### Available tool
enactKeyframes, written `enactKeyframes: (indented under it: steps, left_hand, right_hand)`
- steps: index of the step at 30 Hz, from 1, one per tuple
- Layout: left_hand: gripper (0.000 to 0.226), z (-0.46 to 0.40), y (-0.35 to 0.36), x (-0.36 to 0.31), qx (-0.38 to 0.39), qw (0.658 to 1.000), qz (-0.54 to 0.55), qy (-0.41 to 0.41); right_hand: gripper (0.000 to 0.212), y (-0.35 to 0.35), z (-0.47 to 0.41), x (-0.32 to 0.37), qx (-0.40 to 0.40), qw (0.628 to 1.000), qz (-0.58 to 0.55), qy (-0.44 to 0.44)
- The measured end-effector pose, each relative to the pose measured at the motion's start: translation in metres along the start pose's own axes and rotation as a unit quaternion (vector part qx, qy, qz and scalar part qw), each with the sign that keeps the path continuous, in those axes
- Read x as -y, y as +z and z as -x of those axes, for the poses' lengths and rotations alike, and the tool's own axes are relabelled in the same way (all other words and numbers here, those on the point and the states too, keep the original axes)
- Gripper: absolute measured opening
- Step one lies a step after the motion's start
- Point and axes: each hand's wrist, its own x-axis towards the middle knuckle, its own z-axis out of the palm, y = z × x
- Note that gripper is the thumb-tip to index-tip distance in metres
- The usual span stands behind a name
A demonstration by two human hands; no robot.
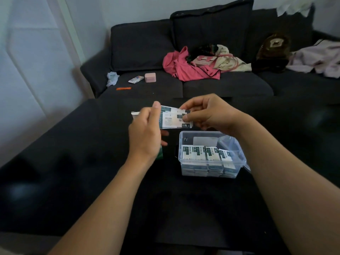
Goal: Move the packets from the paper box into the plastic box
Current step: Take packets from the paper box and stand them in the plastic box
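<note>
Paper box [166, 117]: left end covered by the left hand [145, 133]; only a white corner shows past the knuckles. Print too blurred to read.
Right hand [207, 115]: fingertips curl at the box's right end; whether they reach inside or pinch a packet cannot be told.
Green item [160, 153]: below the left hand, mostly hidden by the wrist; kind unclear.
Plastic box [185, 164]: lower layers of packets [206, 153] blurred through the wall; count unclear.
Both forearms: cut off by the bottom edge.
Pale cloth [320, 59] on the sofa [143, 45]: cut off at the right edge.
Dark brown object [274, 48] on the sofa: too blurred to identify.
</note>
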Motion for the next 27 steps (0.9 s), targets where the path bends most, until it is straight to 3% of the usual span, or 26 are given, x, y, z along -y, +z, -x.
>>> enactKeyframes:
  steps: [3, 7, 11, 19, 27]
  left_hand:
    - [0.058, 0.004, 0.006, -0.008, 0.097, 0.972, 0.103, -0.188]
    - [0.05, 0.004, 0.005, -0.005, 0.196, 0.932, 0.132, -0.275]
    - [0.044, 0.006, 0.008, -0.007, 0.234, 0.904, 0.16, -0.319]
    - [0.047, 0.008, 0.017, -0.006, 0.22, 0.881, 0.214, -0.361]
    - [0.035, 0.008, 0.015, -0.007, 0.222, 0.868, 0.27, -0.354]
  right_hand:
    - [0.018, -0.005, 0.001, 0.008, -0.006, 0.996, 0.083, -0.028]
    - [0.021, -0.011, 0.003, 0.012, 0.027, 0.988, 0.146, -0.042]
    - [0.025, -0.011, 0.005, 0.01, 0.044, 0.988, 0.147, -0.034]
    - [0.049, -0.003, 0.0, 0.006, 0.075, 0.991, 0.109, 0.003]
    - [0.047, -0.011, 0.0, 0.0, 0.0, 0.995, 0.097, 0.004]
